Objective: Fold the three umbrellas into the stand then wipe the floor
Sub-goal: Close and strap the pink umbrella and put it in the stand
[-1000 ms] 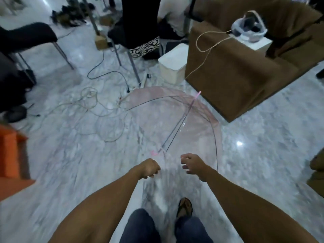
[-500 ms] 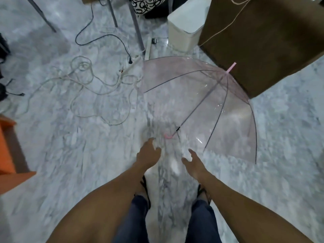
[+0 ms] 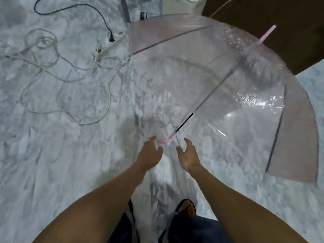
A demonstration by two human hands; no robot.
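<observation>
An open transparent pink umbrella [image 3: 242, 95] lies on its side on the marble floor [image 3: 61, 155], its canopy spread to the right. Its dark shaft runs down to a pink hooked handle [image 3: 165, 139]; the pink tip [image 3: 267, 34] points up right. My left hand [image 3: 150, 154] hovers just left of the handle, fingers loosely spread, holding nothing. My right hand [image 3: 188, 155] hovers just right of the handle, fingers relaxed and apart. Neither hand touches the umbrella. Only this one umbrella is in view.
Tangled white cables [image 3: 57, 71], a power strip [image 3: 114, 44] and a black cord [image 3: 73, 9] lie on the floor at upper left. A brown sofa [image 3: 289, 23] stands at upper right, just behind the canopy. A chair leg [image 3: 125, 9] rises at top centre. My feet [image 3: 185, 207] are below.
The camera has tilted down and closed in on the umbrella. Both hands have reached forward to either side of the pink handle, and their fingers have opened.
</observation>
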